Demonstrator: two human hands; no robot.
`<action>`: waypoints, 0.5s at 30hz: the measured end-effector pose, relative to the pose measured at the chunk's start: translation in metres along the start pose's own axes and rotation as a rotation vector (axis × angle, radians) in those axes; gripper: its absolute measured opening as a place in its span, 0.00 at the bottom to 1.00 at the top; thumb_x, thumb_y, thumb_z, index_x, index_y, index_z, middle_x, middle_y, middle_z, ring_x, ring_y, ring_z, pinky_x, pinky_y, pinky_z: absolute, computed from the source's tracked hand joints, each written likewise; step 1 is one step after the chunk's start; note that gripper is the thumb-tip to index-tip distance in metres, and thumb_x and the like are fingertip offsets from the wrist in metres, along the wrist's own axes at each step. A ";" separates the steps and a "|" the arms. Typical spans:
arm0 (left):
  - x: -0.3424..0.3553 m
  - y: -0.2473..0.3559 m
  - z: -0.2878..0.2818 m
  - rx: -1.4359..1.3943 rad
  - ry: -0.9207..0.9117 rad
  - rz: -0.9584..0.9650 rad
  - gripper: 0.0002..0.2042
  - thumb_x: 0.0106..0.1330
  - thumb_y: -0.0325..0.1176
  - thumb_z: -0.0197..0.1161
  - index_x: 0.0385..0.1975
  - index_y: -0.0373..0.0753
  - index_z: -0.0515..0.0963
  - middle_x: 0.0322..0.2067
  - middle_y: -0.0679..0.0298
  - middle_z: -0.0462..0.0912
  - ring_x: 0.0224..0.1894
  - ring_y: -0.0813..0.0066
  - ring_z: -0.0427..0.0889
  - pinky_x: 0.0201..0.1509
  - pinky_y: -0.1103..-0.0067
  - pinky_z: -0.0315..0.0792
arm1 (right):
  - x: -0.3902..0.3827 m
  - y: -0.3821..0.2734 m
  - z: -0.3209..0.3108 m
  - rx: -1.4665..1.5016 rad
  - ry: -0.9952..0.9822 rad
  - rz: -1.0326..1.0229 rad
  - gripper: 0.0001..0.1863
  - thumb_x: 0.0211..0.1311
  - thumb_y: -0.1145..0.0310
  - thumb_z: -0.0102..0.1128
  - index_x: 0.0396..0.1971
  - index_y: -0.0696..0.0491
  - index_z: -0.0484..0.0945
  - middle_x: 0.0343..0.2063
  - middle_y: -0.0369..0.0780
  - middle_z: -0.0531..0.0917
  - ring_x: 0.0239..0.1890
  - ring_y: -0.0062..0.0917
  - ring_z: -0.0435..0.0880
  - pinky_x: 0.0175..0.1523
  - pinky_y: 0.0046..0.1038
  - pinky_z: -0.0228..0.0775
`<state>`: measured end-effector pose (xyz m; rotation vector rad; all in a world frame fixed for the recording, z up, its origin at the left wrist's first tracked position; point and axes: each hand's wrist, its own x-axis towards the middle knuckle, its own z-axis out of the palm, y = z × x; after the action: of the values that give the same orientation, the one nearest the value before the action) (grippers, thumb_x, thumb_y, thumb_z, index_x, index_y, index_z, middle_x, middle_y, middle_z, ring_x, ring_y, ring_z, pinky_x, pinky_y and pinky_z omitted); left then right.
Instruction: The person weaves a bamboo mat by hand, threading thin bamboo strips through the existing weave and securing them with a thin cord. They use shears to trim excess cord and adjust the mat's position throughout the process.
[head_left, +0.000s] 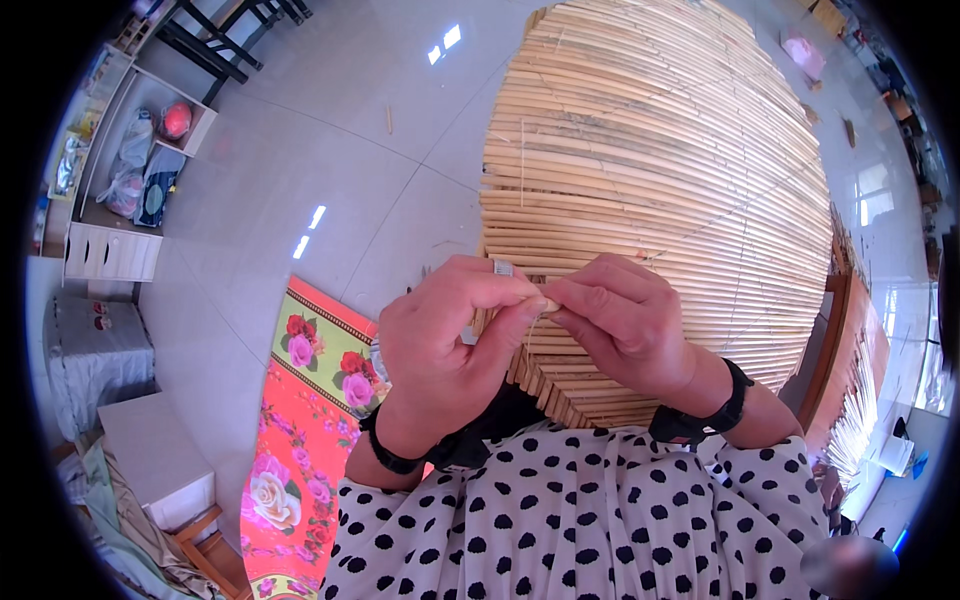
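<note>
Over the slatted mat (660, 180), partly blocking it, left hand (445, 325) and right hand (628, 322) pinch a pale piece (549, 305) (red floral sheet (290, 430) leftward).

Red floral sheet (285, 425), glossy tiled floor (320, 165), white drawers (108, 252)

Left hand (440, 320), right hand (637, 322), nearly meeting, fingers (500, 291) pinched.

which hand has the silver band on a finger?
The left hand: the band sits on one of its fingers; the right hand shows none.
</note>
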<state>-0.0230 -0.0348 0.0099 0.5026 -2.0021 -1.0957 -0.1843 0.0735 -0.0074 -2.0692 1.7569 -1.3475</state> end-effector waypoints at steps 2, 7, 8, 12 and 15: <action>0.000 0.001 0.001 0.011 -0.006 0.001 0.07 0.55 0.22 0.72 0.30 0.38 0.80 0.27 0.59 0.83 0.25 0.71 0.82 0.26 0.82 0.71 | 0.000 0.000 0.000 0.000 0.002 0.000 0.17 0.47 0.79 0.69 0.40 0.59 0.82 0.31 0.40 0.82 0.30 0.32 0.80 0.34 0.30 0.74; 0.000 -0.001 0.002 0.009 -0.016 -0.016 0.07 0.55 0.23 0.72 0.30 0.38 0.79 0.27 0.60 0.83 0.26 0.69 0.82 0.27 0.81 0.72 | 0.000 0.001 0.001 0.011 0.018 0.001 0.16 0.47 0.80 0.68 0.39 0.59 0.81 0.31 0.40 0.82 0.30 0.33 0.80 0.34 0.30 0.74; 0.001 -0.002 0.003 -0.002 -0.016 -0.015 0.07 0.55 0.23 0.71 0.29 0.38 0.79 0.27 0.60 0.83 0.26 0.69 0.82 0.28 0.81 0.72 | 0.000 0.001 0.000 0.004 0.015 0.002 0.15 0.47 0.80 0.68 0.39 0.59 0.81 0.31 0.40 0.82 0.29 0.33 0.80 0.34 0.31 0.74; 0.002 -0.010 0.006 -0.044 -0.016 -0.018 0.06 0.56 0.22 0.70 0.29 0.37 0.79 0.27 0.61 0.83 0.26 0.71 0.82 0.29 0.81 0.72 | -0.002 0.004 0.003 0.017 0.021 0.015 0.15 0.47 0.81 0.68 0.38 0.59 0.81 0.30 0.41 0.82 0.28 0.33 0.79 0.33 0.31 0.74; 0.003 -0.022 0.010 -0.151 -0.018 -0.041 0.05 0.56 0.20 0.69 0.28 0.35 0.79 0.27 0.62 0.83 0.27 0.75 0.81 0.32 0.83 0.72 | -0.003 0.005 0.003 0.025 0.001 0.069 0.15 0.47 0.80 0.69 0.38 0.59 0.81 0.28 0.41 0.81 0.28 0.32 0.79 0.32 0.31 0.73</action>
<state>-0.0332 -0.0430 -0.0103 0.4574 -1.9142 -1.2692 -0.1860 0.0729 -0.0136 -1.9766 1.7848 -1.3449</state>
